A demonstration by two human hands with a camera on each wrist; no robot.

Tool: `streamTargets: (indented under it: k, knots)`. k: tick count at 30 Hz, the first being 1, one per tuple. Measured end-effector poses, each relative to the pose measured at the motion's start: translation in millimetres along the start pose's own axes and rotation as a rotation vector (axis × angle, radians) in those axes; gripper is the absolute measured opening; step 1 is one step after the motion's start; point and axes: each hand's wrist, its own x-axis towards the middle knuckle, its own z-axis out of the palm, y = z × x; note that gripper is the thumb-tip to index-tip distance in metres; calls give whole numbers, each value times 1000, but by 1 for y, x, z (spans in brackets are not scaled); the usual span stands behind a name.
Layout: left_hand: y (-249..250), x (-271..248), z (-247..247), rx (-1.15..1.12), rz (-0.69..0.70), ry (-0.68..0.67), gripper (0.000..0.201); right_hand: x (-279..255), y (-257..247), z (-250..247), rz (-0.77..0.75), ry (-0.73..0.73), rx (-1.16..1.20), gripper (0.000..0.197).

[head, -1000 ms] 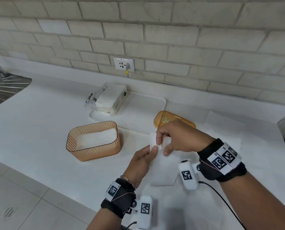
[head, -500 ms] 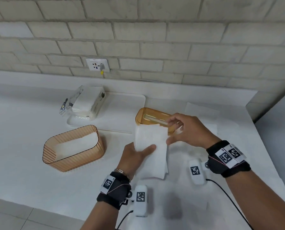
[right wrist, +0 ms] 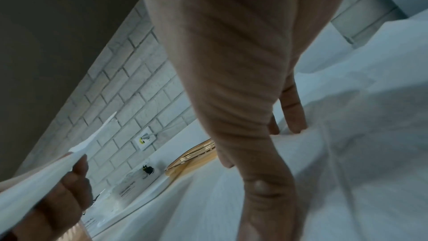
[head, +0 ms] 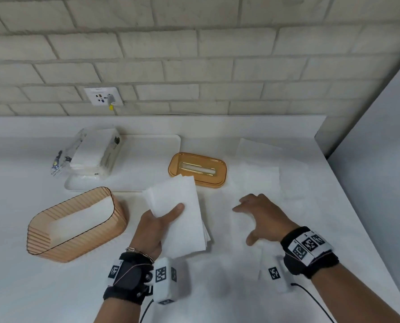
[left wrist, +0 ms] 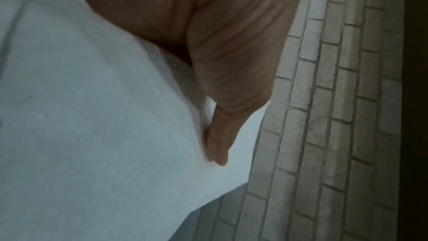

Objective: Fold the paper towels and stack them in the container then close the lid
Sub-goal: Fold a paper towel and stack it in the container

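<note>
Two hands: left hand [head: 155, 226] pinches folded towel [head: 180, 210]; right hand [head: 263, 217] spread, fingertips on flat sheet [head: 257, 180] alongside.

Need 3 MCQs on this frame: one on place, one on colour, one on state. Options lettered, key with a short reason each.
1. Where does the lid lie?
A. on the container
B. on the counter, right of the white tray
C. in the right hand

2. What colour is the ribbed container?
A. amber
B. blue
C. black

3. What is the left hand doing?
A. resting flat on the counter
B. gripping the lid
C. holding a folded paper towel

Key:
1 B: the lid sits on the counter beside the tray, apart from the container.
2 A: its walls are translucent amber.
3 C: the thumb lies across the towel, which is lifted; the right hand holds nothing.
</note>
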Motion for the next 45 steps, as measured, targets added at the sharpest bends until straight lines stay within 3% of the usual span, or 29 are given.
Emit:
streamTargets:
  k: [5, 8, 11, 16, 19, 21, 23, 24, 26, 27, 34, 41, 43, 45]
  knots:
    - [-8, -5, 4, 20, -55, -48, 47, 8, -19, 4, -22, 38, 101, 96]
    - [-8, -5, 7, 45, -71, -60, 42, -8, 3, -3, 61, 135, 135, 98]
    - [-10, -5, 9, 59, -85, -79, 42, -30, 34, -4, 152, 93, 35, 108]
    - [-10, -8, 9, 15, -91, -159, 60, -39, 35, 11, 179, 128, 90, 107]
    - [-9, -7, 5, 34, -68, -207, 102, -34, 28, 11, 208, 195, 105, 106]
    - [-9, -6, 1, 12, -54, -202, 110, -28, 30, 6, 289, 343, 145, 101]
    - [-9, -8, -2, -45, -81, -187, 101, -17, 38, -3, 444, 487, 269, 104]
    - [-9, -10, -3, -91, -102, -178, 87, -9, 44, -9, 520, 503, 364, 108]
    - [-8, -18, -3, -144, -131, -185, 58, 9, 52, -18, 601, 454, 514, 116]
    - [-9, -22, -3, -141, -139, -196, 53, 18, 54, -22, 606, 439, 545, 117]
    - [-9, -43, -1, -120, -102, -216, 43, 49, 62, -38, 578, 577, 729, 80]
    - [-4, -42, 4, -121, -41, -223, 43, 22, 49, -68, 290, 682, 810, 17]
    - [1, -40, 9, -145, -32, -252, 45, 7, 29, -82, 152, 655, 931, 16]
    - [7, -37, 15, -156, -8, -323, 62, -7, 5, -95, 20, 580, 1035, 27]
